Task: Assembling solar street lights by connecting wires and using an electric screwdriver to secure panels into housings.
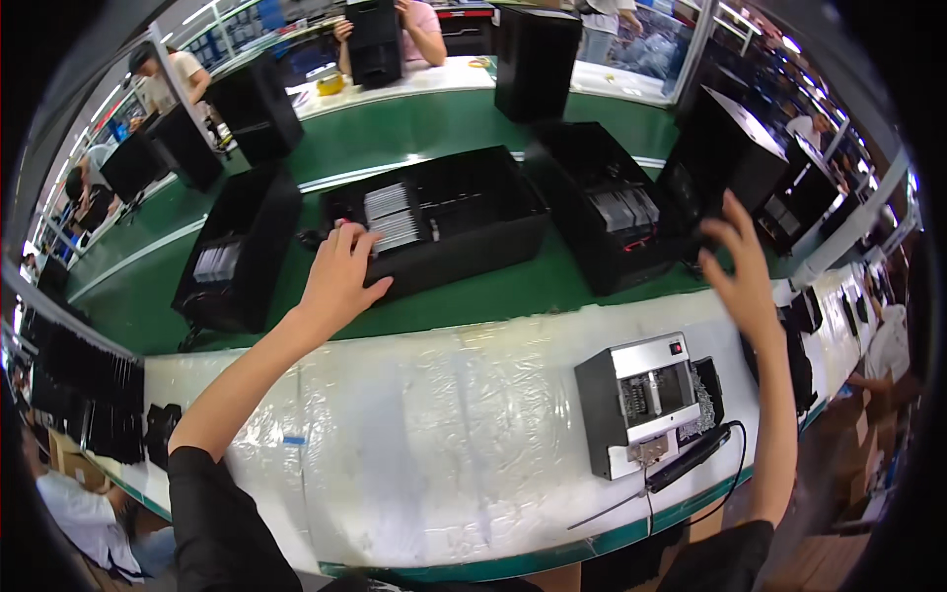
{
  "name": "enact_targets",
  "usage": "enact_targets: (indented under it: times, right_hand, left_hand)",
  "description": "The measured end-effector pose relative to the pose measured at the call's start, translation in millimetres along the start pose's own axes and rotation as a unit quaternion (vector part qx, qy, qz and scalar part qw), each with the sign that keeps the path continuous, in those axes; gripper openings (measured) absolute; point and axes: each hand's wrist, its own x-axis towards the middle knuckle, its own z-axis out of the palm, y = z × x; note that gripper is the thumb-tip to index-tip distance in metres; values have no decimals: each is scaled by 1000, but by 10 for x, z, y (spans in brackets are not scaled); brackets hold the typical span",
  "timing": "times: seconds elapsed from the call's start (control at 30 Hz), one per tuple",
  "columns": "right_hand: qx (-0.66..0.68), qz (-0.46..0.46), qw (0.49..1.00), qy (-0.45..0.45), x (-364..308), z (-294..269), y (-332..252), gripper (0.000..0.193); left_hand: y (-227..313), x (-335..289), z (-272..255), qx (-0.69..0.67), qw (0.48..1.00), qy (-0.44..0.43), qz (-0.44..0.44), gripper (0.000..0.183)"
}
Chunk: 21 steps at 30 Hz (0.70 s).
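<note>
In the middle of the green conveyor belt lies an open black box (pixel 464 237) with a light-grey finned block (pixel 392 215) inside. My left hand (pixel 340 271) is at the box's near left corner, its fingers curled over the rim and its thumb against the near wall. My right hand (pixel 738 271) is raised with fingers spread and holds nothing. It is nearest to a second open black box (pixel 612 252), which contains a grey finned part (pixel 626 207) and red wires. Another open black box (pixel 237 252) lies to the left with a similar finned part.
On the film-covered bench (pixel 424 434) stand a silver and black screw feeder (pixel 636 400) and a corded black electric screwdriver (pixel 691 459). Upright black boxes (pixel 533 64) stand along the belt's far side. A person across the belt holds a black box (pixel 375 44).
</note>
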Motion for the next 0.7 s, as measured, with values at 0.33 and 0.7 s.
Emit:
enact_targets:
  times: [0.33,0.7]
  right_hand:
    - [204,60,977,15,-1241,213,-2351,29]
    - [318,265,910,-10,-2440,1013,-3534,20]
  left_hand:
    - [-472,-190,430,132,986,27,97,37]
    - [-624,236,509,110,982,-121,99,35]
